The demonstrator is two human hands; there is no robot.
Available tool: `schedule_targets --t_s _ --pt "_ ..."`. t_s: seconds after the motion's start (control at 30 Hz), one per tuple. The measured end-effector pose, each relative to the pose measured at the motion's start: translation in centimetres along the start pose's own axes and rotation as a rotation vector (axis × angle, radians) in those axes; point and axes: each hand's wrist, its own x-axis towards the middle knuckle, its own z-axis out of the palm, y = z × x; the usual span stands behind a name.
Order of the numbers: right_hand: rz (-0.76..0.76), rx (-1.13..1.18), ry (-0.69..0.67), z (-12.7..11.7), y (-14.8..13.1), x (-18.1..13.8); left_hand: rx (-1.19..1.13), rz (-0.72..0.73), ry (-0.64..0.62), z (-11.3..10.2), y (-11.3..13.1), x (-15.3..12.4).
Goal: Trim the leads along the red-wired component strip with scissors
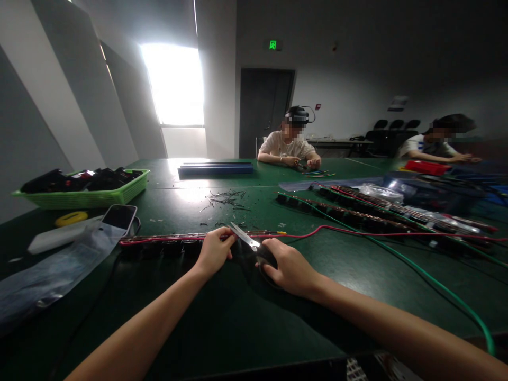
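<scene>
My right hand (pixel 291 264) grips a pair of scissors (pixel 248 239) by its dark handles, the blades pointing up and left. Their tips lie by the fingers of my left hand (pixel 216 251), which is closed in a pinch at a long black strip (pixel 166 246) of parts. What sits between those fingertips is hidden. A red wire (pixel 153 239) runs along the strip, and a red wire (pixel 357 232) stretches away to the right edge. Just beyond my hands lies a scatter of thin black offcuts (pixel 226 199).
A green basket (pixel 130 186) of black parts stands left, near a phone (pixel 120 218), yellow tape roll (pixel 71 218) and plastic bag (pixel 51 275). More wired strips (pixel 357 217) and a green wire (pixel 432 280) lie right. Blue bars (pixel 216 170) lie farther back. Two people sit across the table.
</scene>
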Motion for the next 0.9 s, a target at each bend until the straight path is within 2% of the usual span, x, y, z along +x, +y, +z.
schedule_targets --t_s 0.27,0.9 --pt "0.068 0.035 0.092 -0.16 0.86 0.13 -0.008 -0.05 0.012 -0.03 0.47 -0.09" --pt "0.082 0.011 0.055 -0.19 0.39 0.18 0.001 -0.015 0.004 -0.01 0.25 -0.31"
